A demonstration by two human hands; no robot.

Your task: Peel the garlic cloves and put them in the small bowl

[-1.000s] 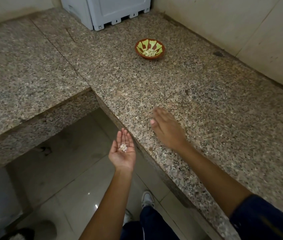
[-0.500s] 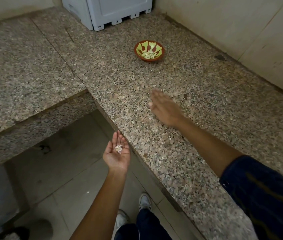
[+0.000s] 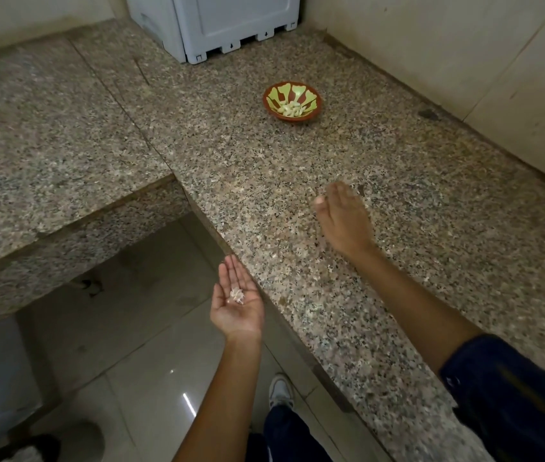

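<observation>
Though speckled, granite counter (image 3: 397,195) — round bowl (image 3: 292,103).

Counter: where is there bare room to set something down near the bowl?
The granite counter is bare between the small bowl and the right hand, and right of the bowl toward the wall. The left slab is bare too. Nowhere crowded; the left hand cups garlic scraps off the edge.

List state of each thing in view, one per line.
bowl: upright on the counter, holds peeled cloves
cloves: peeled, piled in the bowl
left hand: open, palm up beside the counter edge, cradling skins
skins: loose small heap on the left palm
right hand: open, palm down over the counter, holding nothing, blurred
counter: littered with pale skin flecks
</observation>
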